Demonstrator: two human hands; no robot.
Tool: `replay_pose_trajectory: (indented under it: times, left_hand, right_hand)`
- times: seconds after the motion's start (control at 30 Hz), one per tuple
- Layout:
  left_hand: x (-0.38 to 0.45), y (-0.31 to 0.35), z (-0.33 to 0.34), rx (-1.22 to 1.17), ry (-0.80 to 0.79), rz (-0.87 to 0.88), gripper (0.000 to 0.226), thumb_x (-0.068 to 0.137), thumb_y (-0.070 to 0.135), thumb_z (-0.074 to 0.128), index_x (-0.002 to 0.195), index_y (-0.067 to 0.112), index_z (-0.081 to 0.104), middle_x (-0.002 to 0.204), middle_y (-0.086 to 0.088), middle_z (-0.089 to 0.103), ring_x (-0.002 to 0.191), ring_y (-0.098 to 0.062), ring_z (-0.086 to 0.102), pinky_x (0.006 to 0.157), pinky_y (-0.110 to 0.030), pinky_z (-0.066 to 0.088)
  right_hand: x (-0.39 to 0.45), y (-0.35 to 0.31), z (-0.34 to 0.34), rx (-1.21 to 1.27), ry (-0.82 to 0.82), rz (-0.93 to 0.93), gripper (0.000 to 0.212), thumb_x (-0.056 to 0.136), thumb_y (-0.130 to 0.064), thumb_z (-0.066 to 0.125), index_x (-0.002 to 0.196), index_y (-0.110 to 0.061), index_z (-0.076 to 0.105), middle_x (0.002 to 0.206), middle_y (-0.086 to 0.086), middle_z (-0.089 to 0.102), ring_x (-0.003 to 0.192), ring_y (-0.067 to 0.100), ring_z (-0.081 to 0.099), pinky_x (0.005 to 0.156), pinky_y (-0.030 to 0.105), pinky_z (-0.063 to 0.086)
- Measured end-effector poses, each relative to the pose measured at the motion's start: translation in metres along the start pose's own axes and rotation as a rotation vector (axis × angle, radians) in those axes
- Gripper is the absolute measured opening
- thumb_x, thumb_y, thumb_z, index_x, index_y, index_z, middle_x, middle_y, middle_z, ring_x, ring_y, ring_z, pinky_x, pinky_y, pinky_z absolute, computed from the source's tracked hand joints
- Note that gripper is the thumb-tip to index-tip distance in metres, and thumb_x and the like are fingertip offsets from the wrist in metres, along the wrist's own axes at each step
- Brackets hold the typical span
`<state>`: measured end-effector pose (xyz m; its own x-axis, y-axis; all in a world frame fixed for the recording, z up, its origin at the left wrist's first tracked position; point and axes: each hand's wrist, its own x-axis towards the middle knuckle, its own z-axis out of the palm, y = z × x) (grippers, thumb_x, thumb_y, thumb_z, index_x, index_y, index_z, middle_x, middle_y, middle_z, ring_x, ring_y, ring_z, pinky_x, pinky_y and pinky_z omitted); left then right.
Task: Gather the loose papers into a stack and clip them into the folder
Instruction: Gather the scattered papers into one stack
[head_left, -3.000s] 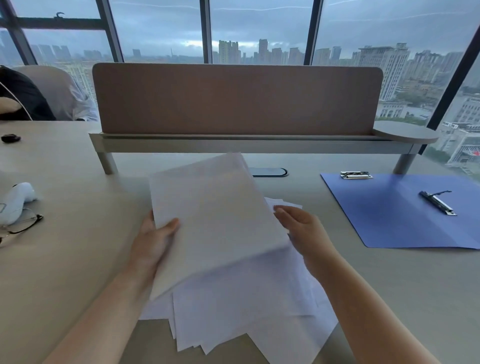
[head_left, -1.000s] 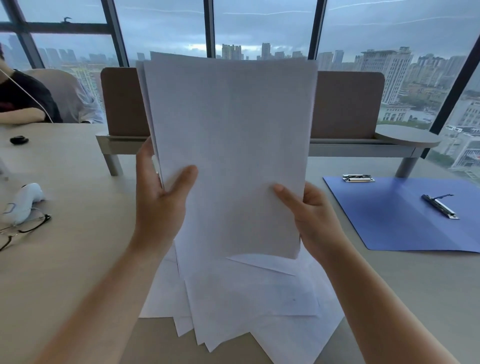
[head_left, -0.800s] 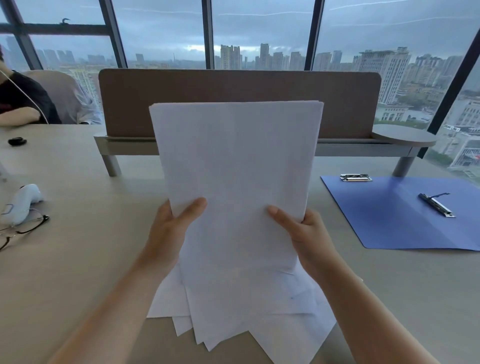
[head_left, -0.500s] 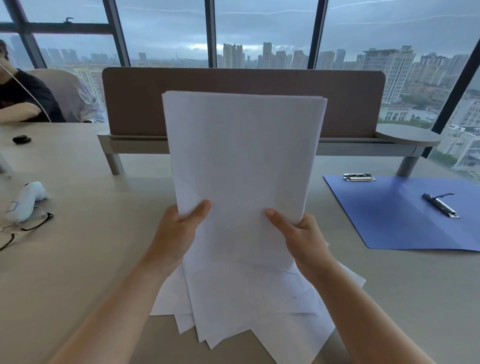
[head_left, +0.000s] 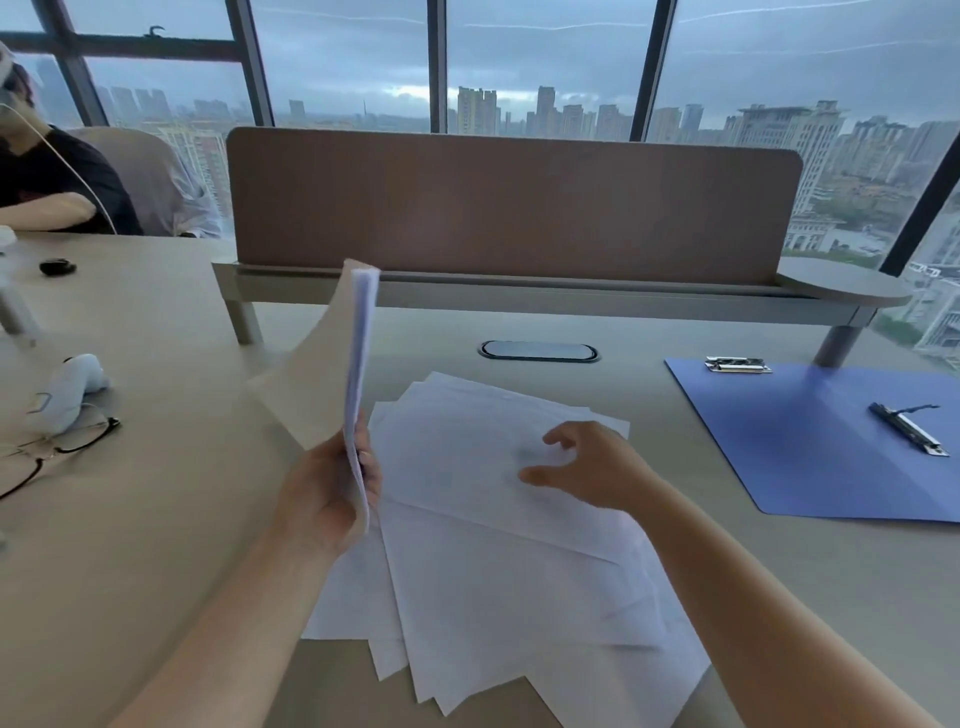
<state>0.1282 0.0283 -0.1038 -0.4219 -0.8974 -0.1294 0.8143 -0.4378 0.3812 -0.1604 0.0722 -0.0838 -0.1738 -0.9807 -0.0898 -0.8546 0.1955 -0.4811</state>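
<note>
The left hand (head_left: 332, 493) grips the gathered stack (head_left: 359, 374) upright, edge-on. The right hand (head_left: 587, 467), fingers spread and empty, hovers over the loose papers (head_left: 493, 545) lying directly beneath it on the surface (head_left: 156, 519), long axes fanned.

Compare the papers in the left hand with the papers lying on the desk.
The held stack stands upright and edge-on, gripped by the left hand; the loose sheets lie flat on the desk. The held stack's edges are squared together; the loose sheets are fanned out and crooked. The right hand hovers open over the loose sheets. Both are white paper.
</note>
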Motion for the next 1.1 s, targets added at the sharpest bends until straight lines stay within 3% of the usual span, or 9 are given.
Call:
replay_pose_trajectory:
  times: [0.07,0.17,0.2,0.33,0.47,0.67,0.87,1.0,1.1]
  left_hand:
    - [-0.001,-0.008,0.006,0.023,0.042,0.004,0.066,0.028,-0.002,0.098,0.087,0.009,0.071,0.063,0.002,0.066,0.046,-0.007,0.062,0.043,-0.017,0.051]
    - [0.001,-0.013,0.007,0.058,0.192,-0.02,0.009,0.084,0.011,0.068,0.093,0.011,0.067,0.062,0.002,0.064,0.043,-0.007,0.061,0.042,-0.016,0.049]
    - [0.002,-0.014,0.007,0.066,0.212,-0.034,0.008,0.089,0.014,0.062,0.096,0.013,0.066,0.062,0.003,0.064,0.043,-0.007,0.061,0.042,-0.016,0.049]
    - [0.003,-0.014,0.003,0.059,0.126,-0.012,0.067,0.042,0.002,0.094,0.102,0.014,0.067,0.068,0.002,0.068,0.047,-0.01,0.064,0.043,-0.019,0.051]
    - [0.004,-0.013,0.006,0.105,0.168,-0.012,0.019,0.077,0.015,0.064,0.096,0.015,0.064,0.061,0.004,0.064,0.042,-0.007,0.06,0.042,-0.015,0.048]
    - [0.005,-0.015,0.007,0.116,0.2,-0.021,0.014,0.075,0.017,0.065,0.088,0.014,0.063,0.066,0.004,0.065,0.041,-0.007,0.059,0.04,-0.017,0.047]
    - [0.003,-0.016,0.009,0.125,0.221,-0.004,0.005,0.082,0.018,0.063,0.084,0.013,0.063,0.065,0.004,0.064,0.04,-0.007,0.058,0.039,-0.016,0.046]
    - [0.002,-0.017,0.009,0.134,0.229,0.016,0.008,0.078,0.018,0.065,0.085,0.014,0.063,0.067,0.004,0.063,0.04,-0.007,0.057,0.039,-0.016,0.046]
    - [0.002,-0.017,0.01,0.134,0.237,0.019,0.005,0.082,0.018,0.064,0.085,0.014,0.063,0.067,0.004,0.063,0.04,-0.007,0.058,0.039,-0.016,0.046]
  right_hand:
    - [0.018,-0.012,-0.003,-0.122,-0.038,-0.005,0.093,0.058,-0.077,0.074,0.135,-0.029,0.054,0.136,-0.001,0.056,0.128,0.022,0.05,0.104,0.041,0.044]
    - [0.042,-0.029,-0.006,-0.222,-0.098,0.033,0.113,0.049,-0.085,0.071,0.143,-0.027,0.046,0.144,0.004,0.047,0.135,0.028,0.044,0.108,0.047,0.041]
    - [0.048,-0.034,-0.006,-0.249,-0.118,0.045,0.116,0.049,-0.086,0.07,0.145,-0.027,0.043,0.145,0.006,0.044,0.136,0.03,0.042,0.109,0.048,0.039]
    - [0.066,-0.042,-0.007,-0.345,-0.135,0.078,0.118,0.049,-0.087,0.069,0.144,-0.023,0.043,0.144,0.01,0.04,0.136,0.034,0.037,0.109,0.05,0.038]
    - [0.078,-0.042,-0.009,-0.402,-0.107,0.131,0.13,0.04,-0.094,0.064,0.144,-0.019,0.042,0.144,0.01,0.042,0.134,0.033,0.04,0.105,0.048,0.039]
    - [0.087,-0.042,-0.007,-0.426,-0.084,0.192,0.134,0.032,-0.095,0.066,0.135,-0.012,0.043,0.137,0.012,0.05,0.128,0.035,0.046,0.102,0.05,0.036]
    - [0.087,-0.042,-0.008,-0.409,-0.077,0.189,0.095,0.032,-0.095,0.066,0.081,-0.017,0.044,0.103,0.004,0.059,0.112,0.032,0.054,0.093,0.049,0.033]
    - [0.082,-0.036,-0.01,-0.407,-0.036,0.185,0.127,0.032,-0.097,0.063,0.128,-0.015,0.048,0.13,0.008,0.053,0.125,0.032,0.048,0.095,0.047,0.037]
    - [0.078,-0.034,-0.012,-0.403,-0.031,0.205,0.137,0.031,-0.098,0.061,0.139,-0.015,0.042,0.138,0.009,0.049,0.13,0.032,0.045,0.1,0.047,0.036]
